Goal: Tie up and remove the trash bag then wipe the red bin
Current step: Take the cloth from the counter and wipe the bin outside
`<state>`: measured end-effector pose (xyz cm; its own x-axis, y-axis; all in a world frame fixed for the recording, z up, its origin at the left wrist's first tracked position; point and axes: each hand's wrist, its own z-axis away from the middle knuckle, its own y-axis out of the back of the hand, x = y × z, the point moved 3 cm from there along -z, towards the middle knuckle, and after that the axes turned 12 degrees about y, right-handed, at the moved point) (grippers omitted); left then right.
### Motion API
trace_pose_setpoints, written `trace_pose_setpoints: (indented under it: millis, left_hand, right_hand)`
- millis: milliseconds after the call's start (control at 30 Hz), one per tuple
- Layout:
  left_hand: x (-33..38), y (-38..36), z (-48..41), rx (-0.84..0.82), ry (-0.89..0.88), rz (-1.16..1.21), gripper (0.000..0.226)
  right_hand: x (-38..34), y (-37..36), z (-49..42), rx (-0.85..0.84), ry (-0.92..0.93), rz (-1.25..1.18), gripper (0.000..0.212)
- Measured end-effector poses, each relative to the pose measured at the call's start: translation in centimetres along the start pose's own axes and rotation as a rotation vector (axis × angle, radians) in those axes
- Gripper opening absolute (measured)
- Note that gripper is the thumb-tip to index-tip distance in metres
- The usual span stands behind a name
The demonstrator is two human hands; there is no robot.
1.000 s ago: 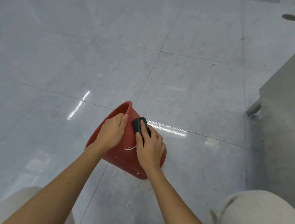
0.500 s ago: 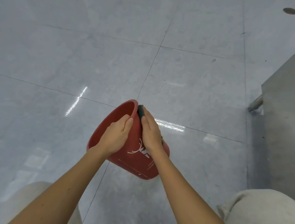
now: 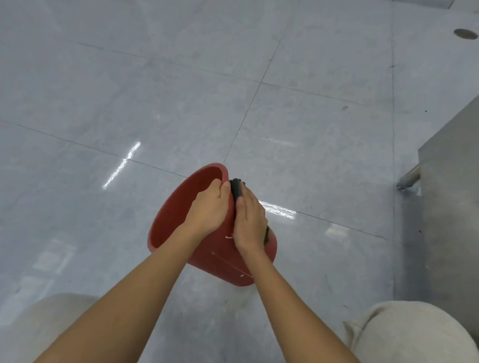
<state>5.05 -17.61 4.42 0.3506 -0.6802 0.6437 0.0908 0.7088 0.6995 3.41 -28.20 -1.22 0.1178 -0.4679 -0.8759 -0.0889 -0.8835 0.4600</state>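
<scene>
The left hand [image 3: 207, 207] clamps the red bin [image 3: 171, 221] at its rim; the right hand [image 3: 251, 220] presses a dark cloth [image 3: 236, 189] flat beside that hold. A hard stroke could twist the tilted bin free.

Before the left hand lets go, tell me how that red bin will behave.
The red bin looks rigid: its rim keeps shape under the left hand. Probably light, being empty and held tilted by one hand. Its round, tapered wall might roll on the glossy floor while the right hand presses the dark cloth.

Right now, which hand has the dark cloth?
The right hand presses the dark cloth on the red bin; the left hand only grips the rim.
</scene>
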Motion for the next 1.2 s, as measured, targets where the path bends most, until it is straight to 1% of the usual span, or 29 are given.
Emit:
trace_pose_setpoints:
  millis: [33,67,100,133,167,200,233,267,300,367,433,467,533,600,667,700,733,867,900,933,967,1033,1100,1167,1200]
  left_hand:
    - [0.9,-0.1,-0.5,-0.008,0.012,-0.005,0.041]
    - [1.4,0.0,-1.0,-0.020,0.015,0.037,0.037]
    - [1.8,0.4,-1.2,-0.041,-0.008,0.103,0.032]
    - [1.6,1.3,-1.0,-0.062,-0.040,0.159,0.032]
    - [0.8,2.3,-0.5,-0.066,-0.091,0.165,0.036]
    - [-0.6,3.3,0.3,-0.050,-0.138,0.109,0.041]
    - [-2.5,4.0,1.1,-0.009,-0.175,-0.015,0.043]
    - [-4.6,4.5,1.9,0.029,-0.183,-0.129,0.040]
    - [-6.4,4.9,2.6,0.057,-0.158,-0.210,0.032]
    - [-8.7,4.9,3.3,0.076,-0.102,-0.247,0.017]
    - [-8.6,4.5,3.0,0.114,-0.116,-0.283,0.016]
    - [-7.9,4.3,2.7,0.136,-0.144,-0.307,0.017]
    - [-6.2,3.4,1.9,0.134,-0.192,-0.329,0.019]
    - [-4.7,2.4,1.4,0.129,-0.200,-0.290,0.023]
    - [-3.6,1.7,1.4,0.155,-0.179,-0.213,0.025]
    - [-3.2,1.4,1.6,0.170,-0.173,-0.189,0.026]
    - [-3.0,1.3,1.9,0.186,-0.168,-0.178,0.027]
    - [-2.3,0.8,2.7,0.202,-0.128,-0.160,0.031]
    - [-1.8,0.5,2.7,0.196,-0.123,-0.163,0.032]
    - [-1.2,0.3,2.5,0.190,-0.113,-0.169,0.032]
    - [-0.7,0.0,2.2,0.187,-0.094,-0.175,0.033]
    - [-0.1,-0.3,1.4,0.193,-0.033,-0.171,0.034]
    - [-0.3,-0.3,0.9,0.203,-0.001,-0.148,0.035]
    - [-0.7,-0.2,0.6,0.162,-0.011,-0.096,0.036]
    - [-1.0,-0.1,0.5,0.094,-0.019,-0.033,0.036]
  right_hand:
    - [-0.3,0.0,0.3,0.038,0.029,-0.001,0.049]
    - [0.0,0.2,0.6,0.068,0.020,0.021,0.050]
    - [0.8,0.5,0.8,0.087,-0.024,0.055,0.049]
    - [2.0,0.8,0.8,0.090,-0.092,0.088,0.047]
    - [3.2,1.0,0.7,0.075,-0.162,0.121,0.046]
    - [4.3,1.0,0.5,0.044,-0.219,0.154,0.045]
    - [5.2,0.9,0.3,0.008,-0.255,0.184,0.046]
    - [5.7,0.6,0.1,-0.029,-0.273,0.211,0.046]
    - [5.9,0.3,-0.1,-0.063,-0.284,0.232,0.046]
    - [5.8,-0.2,-0.6,-0.114,-0.312,0.261,0.047]
    - [5.0,-0.3,-1.3,-0.128,-0.341,0.261,0.048]
    - [4.3,-0.4,-1.6,-0.112,-0.311,0.258,0.047]
    - [2.0,-1.0,-1.4,-0.063,-0.135,0.270,0.047]
    - [-0.2,-1.6,-0.2,-0.005,0.053,0.291,0.049]
    - [-0.4,-1.4,1.1,0.041,0.129,0.332,0.051]
    - [0.5,-1.0,1.6,0.052,0.111,0.350,0.050]
    - [1.7,-0.5,2.1,0.055,0.054,0.359,0.048]
    - [6.4,2.0,3.7,0.016,-0.374,0.337,0.046]
    - [6.5,2.2,3.8,0.034,-0.427,0.338,0.046]
    - [5.9,2.2,3.7,0.059,-0.419,0.343,0.046]
    - [4.7,1.9,3.6,0.081,-0.354,0.352,0.046]
    - [1.8,0.6,3.7,0.097,-0.146,0.375,0.048]
    - [-0.1,-0.4,4.9,0.108,-0.022,0.367,0.050]
    - [0.1,-0.3,5.6,0.106,0.000,0.397,0.050]
    - [0.9,0.0,5.6,0.105,-0.015,0.419,0.049]
